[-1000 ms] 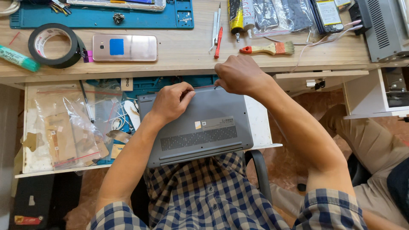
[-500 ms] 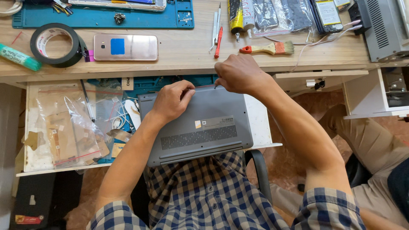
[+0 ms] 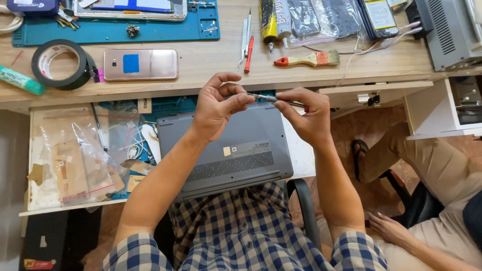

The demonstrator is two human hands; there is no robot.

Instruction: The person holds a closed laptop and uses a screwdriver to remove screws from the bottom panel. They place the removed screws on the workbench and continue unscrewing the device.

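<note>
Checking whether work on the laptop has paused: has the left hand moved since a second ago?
Yes. The left hand has lifted off the laptop and now pinches the screwdriver nearer the desk edge.

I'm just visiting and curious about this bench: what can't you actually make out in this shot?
- Head view: the tip of the slim screwdriver is covered by the left hand; whether it carries a screw is too small to tell.
- The right hand hides the handle's end.
- The upturned grey laptop shows screws too small to count.
- The bags are cut by the top edge.
</note>
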